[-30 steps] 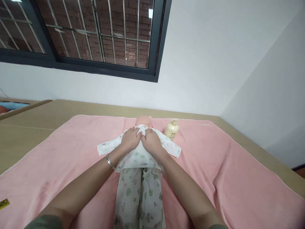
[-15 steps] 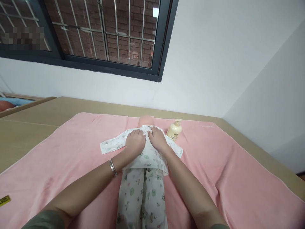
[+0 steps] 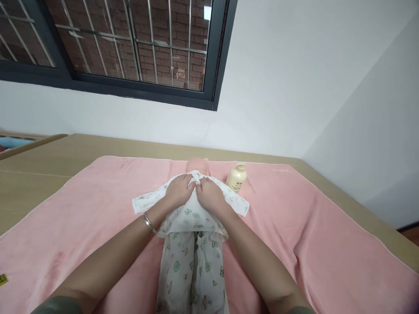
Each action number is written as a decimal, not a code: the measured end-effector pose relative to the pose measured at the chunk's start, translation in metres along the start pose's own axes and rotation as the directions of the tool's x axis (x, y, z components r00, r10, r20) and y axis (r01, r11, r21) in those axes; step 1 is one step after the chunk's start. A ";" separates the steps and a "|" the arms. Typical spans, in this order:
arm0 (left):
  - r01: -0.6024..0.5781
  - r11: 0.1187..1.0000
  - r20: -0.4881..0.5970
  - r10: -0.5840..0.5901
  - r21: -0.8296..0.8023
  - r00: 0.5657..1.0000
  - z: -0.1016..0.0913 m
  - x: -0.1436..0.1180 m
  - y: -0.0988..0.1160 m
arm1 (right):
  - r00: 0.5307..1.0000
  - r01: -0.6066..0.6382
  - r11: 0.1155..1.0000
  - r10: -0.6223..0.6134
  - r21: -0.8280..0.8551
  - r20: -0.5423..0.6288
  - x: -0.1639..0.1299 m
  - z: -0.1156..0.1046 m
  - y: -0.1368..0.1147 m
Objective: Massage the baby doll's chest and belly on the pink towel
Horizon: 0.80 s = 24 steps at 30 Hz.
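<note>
Doll (image 3: 195,165) lies face-up mid-towel (image 3: 98,209), dressed in a printed top (image 3: 191,213) and trousers. Left hand (image 3: 178,191) and right hand (image 3: 211,195) rest flat on its chest, fingers spread, grasping nothing. Best to press evenly, smoothing fabric outward. Lotion bottle (image 3: 236,177) stands just beside its shoulder.

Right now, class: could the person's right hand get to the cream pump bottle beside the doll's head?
Probably yes. The right hand lies flat on the doll's chest, and the pump bottle stands upright on the pink towel just beyond it, to its right. Only bare towel and the doll's spread sleeve lie between.
</note>
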<state>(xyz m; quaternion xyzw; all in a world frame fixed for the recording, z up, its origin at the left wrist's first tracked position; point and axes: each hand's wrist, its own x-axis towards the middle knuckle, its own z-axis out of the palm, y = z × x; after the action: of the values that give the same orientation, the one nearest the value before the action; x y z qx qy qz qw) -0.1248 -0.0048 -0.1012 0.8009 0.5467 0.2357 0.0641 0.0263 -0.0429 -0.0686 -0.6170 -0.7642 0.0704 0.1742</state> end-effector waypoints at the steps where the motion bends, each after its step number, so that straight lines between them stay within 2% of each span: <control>1: -0.001 1.000 -0.007 0.001 0.008 1.000 0.002 0.000 0.000 | 1.000 -0.003 1.000 0.003 0.025 0.007 0.004 0.000 0.005; 7: 0.039 0.993 -0.103 -0.028 0.111 0.994 0.017 -0.012 0.015 | 0.999 -0.005 0.999 0.007 0.047 -0.046 0.022 0.010 0.027; 12: 0.027 0.992 -0.135 -0.010 0.124 0.991 0.023 -0.021 0.025 | 0.999 -0.015 0.996 0.012 0.091 0.031 0.022 0.011 0.033; 15: 0.049 0.997 -0.095 -0.043 0.055 0.995 0.019 -0.014 0.020 | 0.998 -0.016 0.998 0.013 0.063 0.059 0.018 0.011 0.027; 19: 0.102 0.995 -0.046 -0.103 -0.015 0.994 0.015 -0.002 0.007 | 1.000 -0.022 0.999 0.021 -0.046 -0.015 0.008 0.016 0.009; 24: 0.096 0.995 -0.093 -0.099 -0.031 0.991 0.018 0.000 0.002 | 0.999 0.038 0.998 -0.039 -0.039 -0.021 0.007 0.019 0.005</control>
<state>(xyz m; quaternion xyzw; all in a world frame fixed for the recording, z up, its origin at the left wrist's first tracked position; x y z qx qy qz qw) -0.1153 -0.0028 -0.1165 0.7603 0.5845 0.2770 0.0601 0.0226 -0.0326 -0.0867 -0.6061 -0.7752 0.0453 0.1719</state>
